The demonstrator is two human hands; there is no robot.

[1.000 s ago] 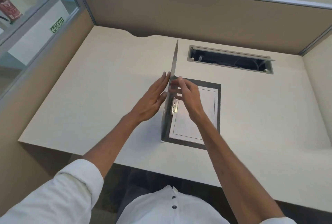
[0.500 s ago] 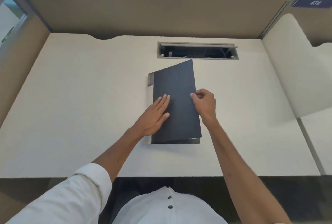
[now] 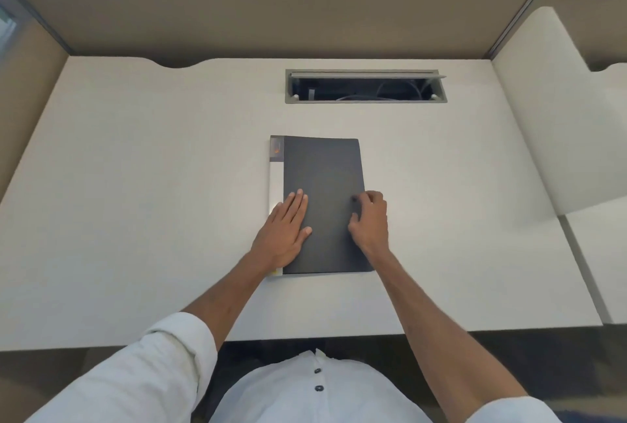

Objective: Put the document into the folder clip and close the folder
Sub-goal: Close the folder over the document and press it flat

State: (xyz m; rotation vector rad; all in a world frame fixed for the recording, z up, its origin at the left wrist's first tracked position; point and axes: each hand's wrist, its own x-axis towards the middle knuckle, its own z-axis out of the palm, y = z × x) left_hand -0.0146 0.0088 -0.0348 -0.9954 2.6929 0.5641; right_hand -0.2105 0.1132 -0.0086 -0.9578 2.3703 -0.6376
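Note:
The dark grey folder lies shut and flat on the beige desk, its pale spine strip along the left side. The document and the clip are hidden under the cover. My left hand rests flat on the cover's lower left, fingers together and stretched out. My right hand sits at the cover's right edge with its fingers curled down onto the cover; whether it pinches the edge I cannot tell.
An open cable tray slot is sunk into the desk behind the folder. Tan partition walls close the back and left. A low divider stands at the right. The desk's front edge runs just below my forearms.
The folder cover has swung from upright down to the right and now lies flat. Both hands followed it down and rest on it. My head view has shifted right and centred.

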